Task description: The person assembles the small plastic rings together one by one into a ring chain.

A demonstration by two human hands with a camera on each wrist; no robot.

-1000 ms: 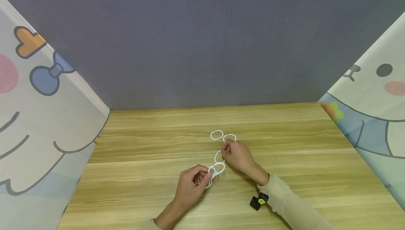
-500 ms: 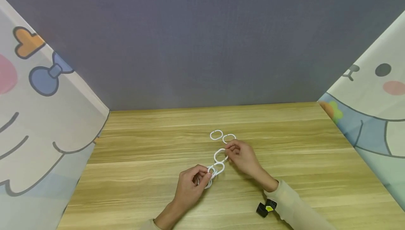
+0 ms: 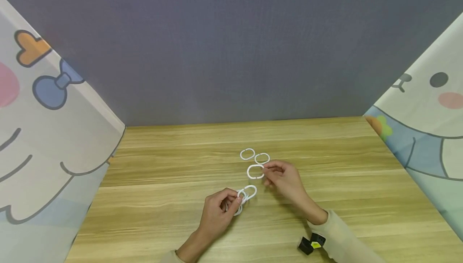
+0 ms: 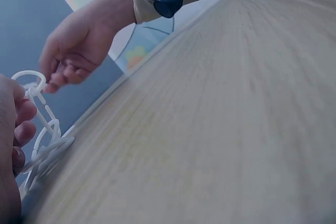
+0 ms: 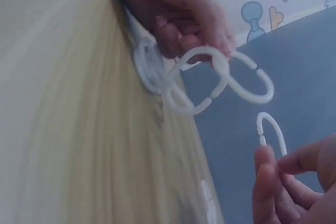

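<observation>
In the head view my left hand (image 3: 218, 213) pinches a chain of white oval split rings (image 3: 256, 191) between thumb and forefinger. Several linked rings show in the right wrist view, the upper chain link (image 5: 223, 69) at the fingertips and others hanging lower by the table. My right hand (image 3: 285, 178) holds a single white split ring (image 3: 248, 172) by its right end, its gap facing toward me. This ring stands apart from the chain, a little beyond it. In the right wrist view thumb and fingers pinch the same split ring (image 5: 279, 134).
Two loose white rings lie on the wooden table (image 3: 162, 154) beyond the hands, one left ring (image 3: 241, 155) and one right ring (image 3: 269, 158). A grey panel (image 3: 231, 54) rises at the back, with cartoon-printed panels on both sides. A black device (image 3: 306, 245) is worn on the right wrist.
My right hand has drawn back to the right, lifting the single ring away from the chain and turning it sideways. The left hand and its chain have stayed in place.
</observation>
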